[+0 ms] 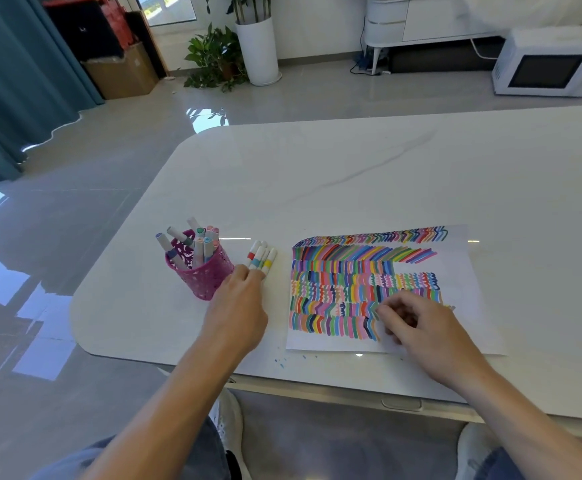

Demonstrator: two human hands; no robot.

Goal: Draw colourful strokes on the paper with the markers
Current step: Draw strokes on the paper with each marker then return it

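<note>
Well, most of this sheet is already covered. The white sheet of paper lies flat on the white marble-look table, in front of me and a little to my right. Bands of short coloured strokes, zigzags and squiggles run across it from the top edge downward. The upper bands reach almost to the right side. The lower ones stop sooner, and the bottom band ends about where my right hand sits. What I judge is left is the bare strip down the right margin, the lower right corner and the thin white edge along the bottom.

My right hand rests on the paper with its fingers curled in over the end of the lower bands. A small greyish tip shows past the far side of the hand, but I cannot tell whether I am gripping a marker there.

My left hand is stretched out to the left of the paper. Its straight fingertips rest on the near ends of a few white markers with red, blue and yellow bands, which lie side by side on the table. Just beside them stands the pink perforated pen cup, holding the rest of the capped markers. I guess a fresh colour comes next.
</note>
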